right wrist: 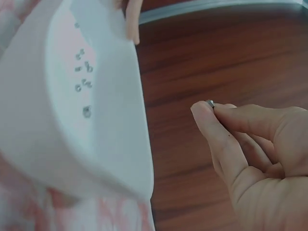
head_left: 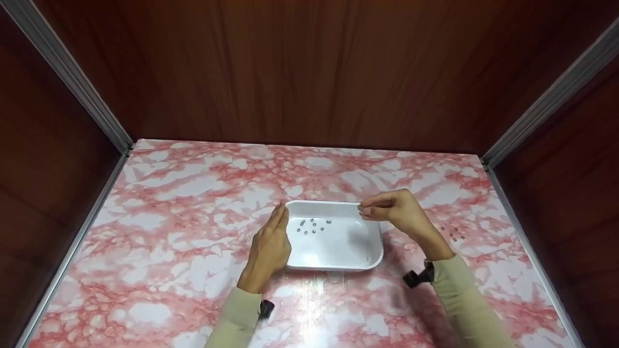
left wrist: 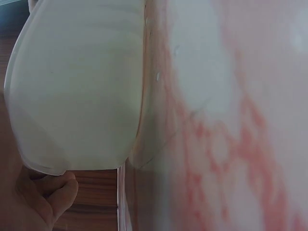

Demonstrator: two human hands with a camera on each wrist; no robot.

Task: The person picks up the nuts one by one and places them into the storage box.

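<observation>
A white tray (head_left: 338, 246) stands on the marbled tabletop, several small metal nuts (right wrist: 86, 111) lying on its floor towards the left. My left hand (head_left: 272, 244) rests along the tray's left side, its fingers fairly straight and reaching up to the rim. In the left wrist view, fingertips (left wrist: 62, 195) show at the tray's corner. Over the tray's far right corner, my right hand (head_left: 399, 212) pinches a small metal nut (right wrist: 210, 103) between thumb and forefinger. The nut is mostly hidden by the fingertips.
A loose group of several small nuts (head_left: 454, 235) lies on the red-and-white tabletop (head_left: 193, 251) to the right, beyond the right forearm. Dark wooden panels (head_left: 309, 72) enclose the back and both sides, with metal strips along their corners.
</observation>
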